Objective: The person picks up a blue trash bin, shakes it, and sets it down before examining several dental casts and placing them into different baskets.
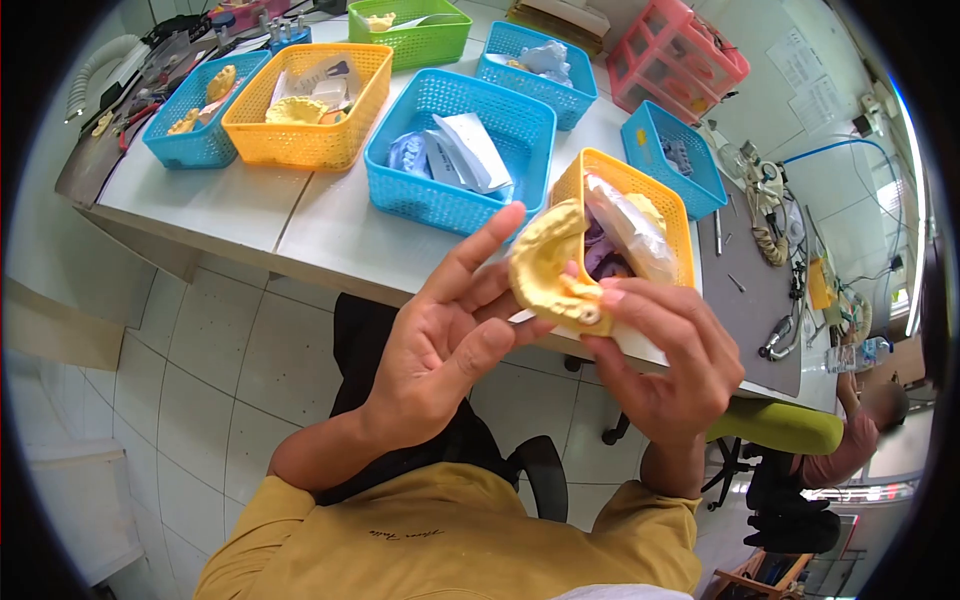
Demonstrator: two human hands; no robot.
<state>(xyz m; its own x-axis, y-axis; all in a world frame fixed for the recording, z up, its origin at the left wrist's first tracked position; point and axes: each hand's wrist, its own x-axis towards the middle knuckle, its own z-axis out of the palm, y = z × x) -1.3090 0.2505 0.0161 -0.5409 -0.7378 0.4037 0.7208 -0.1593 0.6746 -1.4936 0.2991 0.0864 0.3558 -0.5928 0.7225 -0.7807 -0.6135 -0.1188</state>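
A yellow dental cast (548,268) is held up above the table's front edge. My right hand (672,355) pinches its lower right end between thumb and fingers. My left hand (440,335) is beside the cast on the left, palm up, with its fingers apart; some fingertips pass behind the cast, so contact there is unclear. Just behind the cast stands a yellow basket (686,235) holding a plastic-wrapped packet (632,232) and a purple piece (604,252). Left of it, a large blue basket (460,97) contains papers (470,152) and a blue mould (408,155).
Further baskets stand on the white table (330,215): yellow (300,152), blue (190,150), green (425,45) and others. Pink drawers (675,60) are at the back. Handpieces and cables lie on the grey mat (745,320) at right. Another person (850,445) sits far right.
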